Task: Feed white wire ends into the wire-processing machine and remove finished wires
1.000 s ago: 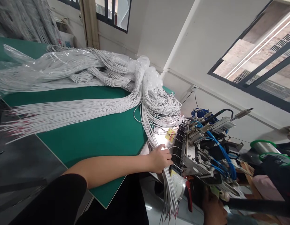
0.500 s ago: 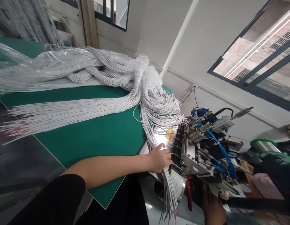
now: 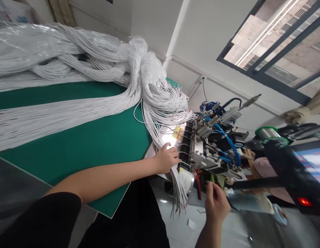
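Note:
My left hand (image 3: pixel 166 159) rests at the front of a small wire-processing machine (image 3: pixel 206 148), fingers closed on thin white wires (image 3: pixel 179 187) whose ends hang down over the table edge. Those wires run back into a large bundle of white wires (image 3: pixel 152 100) spread across the green mat (image 3: pixel 84 144). My right hand (image 3: pixel 216 203) hovers lower right, below the machine, fingers loosely curled with nothing visible in them.
Plastic-wrapped wire bundles (image 3: pixel 46 51) fill the back left. Blue air hoses (image 3: pixel 230 146) loop over the machine. A green-rimmed spool (image 3: pixel 270 134) and a dark unit with a screen (image 3: pixel 304 168) stand at right. Red-handled pliers (image 3: pixel 198 184) lie below the machine.
The view has swung right and down. My right hand has risen from the bottom edge into view under the machine. My left hand stays on the wires at the machine.

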Tool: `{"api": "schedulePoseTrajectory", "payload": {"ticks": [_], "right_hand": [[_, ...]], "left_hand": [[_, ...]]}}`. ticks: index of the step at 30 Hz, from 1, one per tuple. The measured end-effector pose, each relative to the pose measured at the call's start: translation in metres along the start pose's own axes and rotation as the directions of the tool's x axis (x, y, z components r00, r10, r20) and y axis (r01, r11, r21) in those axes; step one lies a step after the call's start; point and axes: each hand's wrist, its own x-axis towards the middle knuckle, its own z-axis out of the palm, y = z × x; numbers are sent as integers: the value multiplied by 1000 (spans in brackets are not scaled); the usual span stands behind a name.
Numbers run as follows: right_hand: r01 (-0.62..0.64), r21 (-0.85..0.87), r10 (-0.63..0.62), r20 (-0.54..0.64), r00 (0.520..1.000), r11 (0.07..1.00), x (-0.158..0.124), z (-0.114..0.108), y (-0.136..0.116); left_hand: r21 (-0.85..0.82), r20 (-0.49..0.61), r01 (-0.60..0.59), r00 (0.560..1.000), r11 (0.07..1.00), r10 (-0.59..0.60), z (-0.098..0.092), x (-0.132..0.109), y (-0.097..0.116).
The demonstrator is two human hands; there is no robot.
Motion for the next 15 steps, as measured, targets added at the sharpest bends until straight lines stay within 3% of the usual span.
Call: {"api": "schedulePoseTrajectory", "payload": {"ticks": [3,5,9,12,15], "right_hand": [[114,163,-145,196,970,980,-8,-4,-40],[141,210,-211,361,908,967,-12,-9,-58],[104,180,-194,608,770,978,-16,-18,-73],[77,167,-173,702,691,983,-17,-24,-72],[64,209,-194,695,692,976,-13,-30,-69]], "left_hand": [[-10,-15,-4,1000,1000,4,1,-1,-1],[-12,-10,1,1000,1000,-2,2,-1,0],[-3,7,63,998,998,-63,1,-1,2],[-3,-20,71,997,997,-71,0,-2,2],[-6,-66,-11,998,1000,11,0,-4,0]]}}
